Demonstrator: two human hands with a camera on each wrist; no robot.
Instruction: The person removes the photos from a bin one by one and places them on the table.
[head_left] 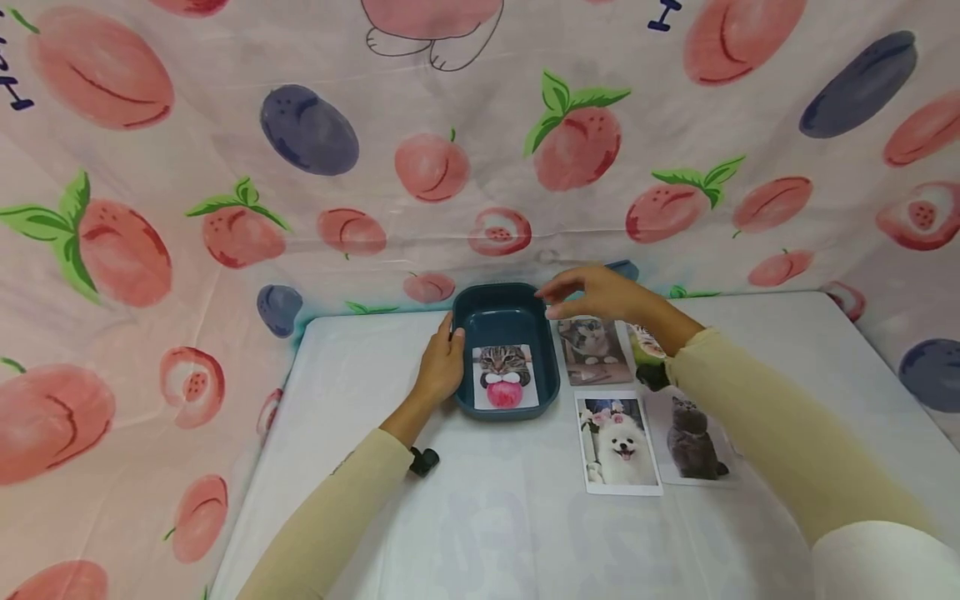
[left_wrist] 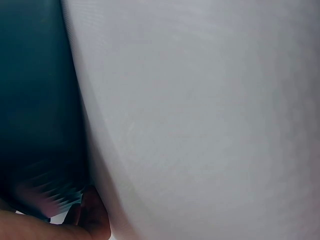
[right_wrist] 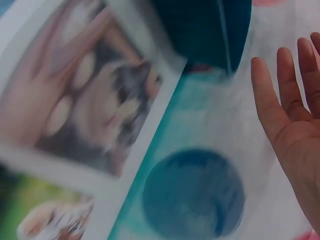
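A dark teal rectangular tray (head_left: pixel 553 367) stands near the back edge of the table. In it lies a photo card (head_left: pixel 506 377) of a tabby cat with a pink round thing. My left hand (head_left: pixel 441 364) grips the tray's left side, thumb at the rim; the left wrist view shows its curled fingers (left_wrist: pixel 95 212) low against the teal wall. By the tray's far right corner hovers my right hand (head_left: pixel 592 293), holding nothing, and the right wrist view shows its fingers (right_wrist: pixel 265 90) spread and straight.
Right of the tray lie a cat photo (head_left: pixel 596 352), a white dog photo (head_left: pixel 619 443), a grey cat photo (head_left: pixel 692 437) and a green-toned photo (head_left: pixel 647 343) partly hidden by my right sleeve. A fruit-print curtain (head_left: pixel 420 83) hangs behind the white table (head_left: pixel 360 367).
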